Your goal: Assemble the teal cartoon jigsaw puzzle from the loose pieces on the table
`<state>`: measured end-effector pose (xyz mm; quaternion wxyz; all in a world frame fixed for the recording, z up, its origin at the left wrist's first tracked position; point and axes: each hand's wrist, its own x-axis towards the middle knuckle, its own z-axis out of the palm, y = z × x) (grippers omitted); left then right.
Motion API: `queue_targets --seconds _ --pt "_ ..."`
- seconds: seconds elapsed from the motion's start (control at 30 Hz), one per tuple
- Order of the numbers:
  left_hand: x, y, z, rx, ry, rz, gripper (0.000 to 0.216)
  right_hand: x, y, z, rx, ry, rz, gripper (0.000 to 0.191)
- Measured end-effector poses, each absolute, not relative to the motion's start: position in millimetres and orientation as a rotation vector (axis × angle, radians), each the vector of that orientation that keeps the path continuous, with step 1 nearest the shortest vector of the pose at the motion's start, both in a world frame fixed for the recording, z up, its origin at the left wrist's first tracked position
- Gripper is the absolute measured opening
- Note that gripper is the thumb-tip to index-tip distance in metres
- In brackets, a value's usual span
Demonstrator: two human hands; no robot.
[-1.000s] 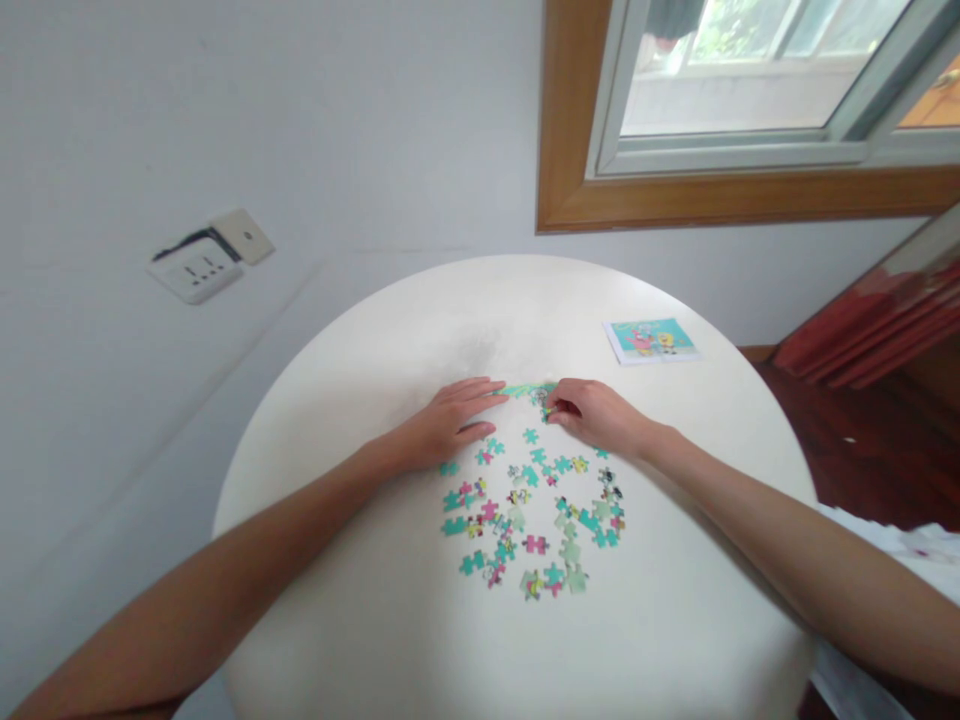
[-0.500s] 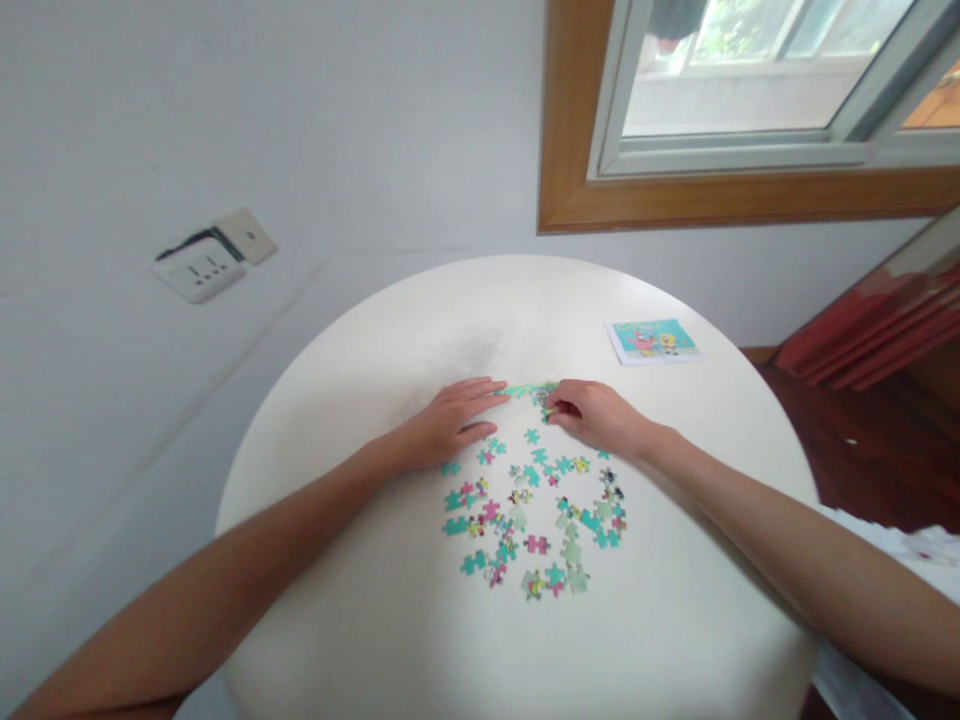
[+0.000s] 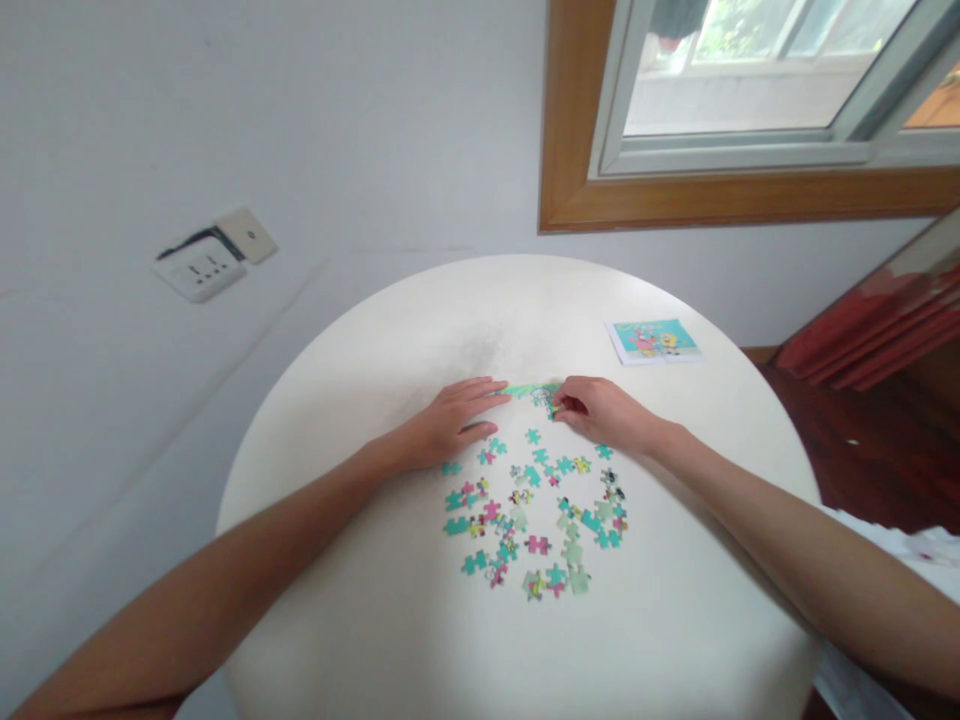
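Note:
My left hand (image 3: 466, 418) lies flat on the table with its fingers spread, the fingertips touching the left end of a joined strip of jigsaw puzzle (image 3: 526, 390). At the strip's right end, my right hand (image 3: 589, 408) pinches a small puzzle piece (image 3: 553, 411) between thumb and forefinger. The strip is green and teal along its top, and the right hand hides part of it. Nearer to me, several loose puzzle pieces (image 3: 538, 545) in teal, pink, yellow and pale green lie scattered on the table.
The round white table (image 3: 360, 600) stands against a wall with a socket (image 3: 201, 268). A picture card (image 3: 655, 341) with two cartoon figures lies at the back right. A wood-framed window (image 3: 720, 200) is above, and a red curtain (image 3: 877, 310) hangs at the right.
My right hand has shifted slightly to the right with the piece at its fingertips, showing a little more of the strip. My left hand stays where it was.

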<state>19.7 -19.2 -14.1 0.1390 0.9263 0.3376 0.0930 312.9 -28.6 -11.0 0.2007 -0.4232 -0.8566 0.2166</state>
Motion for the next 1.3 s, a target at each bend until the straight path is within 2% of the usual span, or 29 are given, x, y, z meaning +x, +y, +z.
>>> queue_targets --seconds 1.3 --pt "17 -19 -15 2.657 0.967 0.281 0.050 323 -31 2 -1.184 -2.370 0.787 0.010"
